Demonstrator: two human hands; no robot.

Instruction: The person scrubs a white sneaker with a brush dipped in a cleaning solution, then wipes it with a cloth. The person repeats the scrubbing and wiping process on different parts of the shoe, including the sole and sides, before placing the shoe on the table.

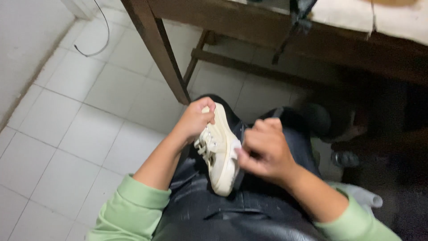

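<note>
Item 1, shoe [221, 154]: cream-white lace-up sneaker, pale sole. I see it lying on my lap, across the dark trousers [232, 209], toe toward me, heel toward the table. It is tipped on its side, laces facing left, sole edge facing right.

Item 2, left hand [195, 119]: I have it wrapped over the heel end of the shoe, fingers curled and grasping the collar. Forearm bare, green sleeve [129, 207] pushed up near the elbow.

Item 3, right hand [264, 149]: fingers clenched into a loose fist, tips touching the sole edge at mid-shoe. Something small and white shows at the fingertips; I cannot tell whether it is a separate thing pinched there or part of the sole. A green sleeve sits on this arm too.

Item 4, table [169, 67]: dark wooden frame, one leg slanting down to the floor just beyond the left hand, crossbar behind it. A pale top shows at the upper right.

Item 5, floor [80, 134]: white square tiles, grey joints. A thin wire [103, 40] curls on it at the upper left, well apart from my hands.

Item 6: dim area under the table at right, contents too dark for me to make out.
</note>
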